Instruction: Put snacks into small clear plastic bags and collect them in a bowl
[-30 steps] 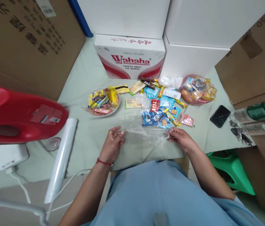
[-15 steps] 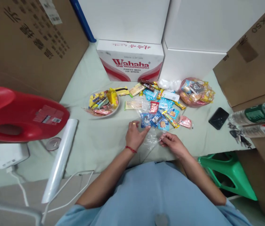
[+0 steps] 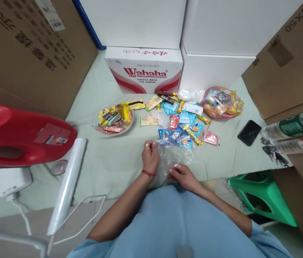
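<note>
Between my hands a clear plastic bag [image 3: 176,154] lies spread, crumpled and see-through. My left hand [image 3: 150,156] is closed at its left edge, fingers pinching the film. Lower down, the fingertips of my right hand [image 3: 184,176] pinch the bag's near right part. Just beyond the bag are small wrapped snacks: a dark blue packet [image 3: 165,135], a light blue packet [image 3: 185,142], a red packet [image 3: 174,122], a yellow stick packet [image 3: 193,136] and a pink packet [image 3: 210,138]. To the left, a clear bowl [image 3: 131,126] holds several wrapped snacks; a pinkish bowl [image 3: 207,111] of snacks stands at right.
A Wahaba-style white water carton [image 3: 146,71] stands at the back. A phone [image 3: 249,133], keys [image 3: 274,154] and plastic bottles [image 3: 299,125] lie at right. At left are a red plastic object [image 3: 27,139] and a film roll [image 3: 67,184]. A green stool [image 3: 272,200] stands below right.
My right hand has moved left and toward my body. My left hand has drawn back slightly and its fingers have closed on the bag, which is now spread wider.
</note>
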Tool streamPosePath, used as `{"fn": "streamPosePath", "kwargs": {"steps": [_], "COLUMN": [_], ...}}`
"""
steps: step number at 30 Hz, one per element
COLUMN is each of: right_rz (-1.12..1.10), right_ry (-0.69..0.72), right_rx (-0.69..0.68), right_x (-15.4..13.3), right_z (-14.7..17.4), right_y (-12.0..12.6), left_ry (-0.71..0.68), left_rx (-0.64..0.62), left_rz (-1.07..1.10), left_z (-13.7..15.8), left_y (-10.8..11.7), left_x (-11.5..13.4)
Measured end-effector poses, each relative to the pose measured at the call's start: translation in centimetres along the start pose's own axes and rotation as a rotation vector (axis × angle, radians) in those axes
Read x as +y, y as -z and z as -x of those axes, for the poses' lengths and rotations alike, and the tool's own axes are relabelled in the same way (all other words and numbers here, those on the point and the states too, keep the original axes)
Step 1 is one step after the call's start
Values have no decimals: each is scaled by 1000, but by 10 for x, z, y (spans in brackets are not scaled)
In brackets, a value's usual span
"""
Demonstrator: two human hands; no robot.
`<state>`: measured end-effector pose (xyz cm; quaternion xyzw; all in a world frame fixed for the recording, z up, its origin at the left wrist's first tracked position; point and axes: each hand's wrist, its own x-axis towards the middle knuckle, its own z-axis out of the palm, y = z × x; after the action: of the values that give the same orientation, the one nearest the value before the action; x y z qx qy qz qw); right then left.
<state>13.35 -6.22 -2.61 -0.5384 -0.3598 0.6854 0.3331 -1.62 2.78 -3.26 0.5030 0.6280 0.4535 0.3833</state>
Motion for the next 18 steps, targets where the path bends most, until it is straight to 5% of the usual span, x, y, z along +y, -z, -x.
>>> {"fn": "streamPosePath", "kwargs": {"steps": [6, 11, 15, 18], "right_rz": [25, 467, 689, 976], "right_ry": [-88, 72, 455, 717], "right_rx": [-164, -469, -158, -111], "right_x": [6, -67, -113, -97], "right_z": [16, 66, 60, 6], "right_y": [-9, 42, 63, 54], "left_ry": [97, 169, 176, 177], "left_rx": [144, 154, 55, -26], "left_rz": [26, 127, 256, 268], "left_z": [5, 15, 22, 27], "left_y": [22, 36, 37, 40], "left_x": [-12, -20, -16, -13]}}
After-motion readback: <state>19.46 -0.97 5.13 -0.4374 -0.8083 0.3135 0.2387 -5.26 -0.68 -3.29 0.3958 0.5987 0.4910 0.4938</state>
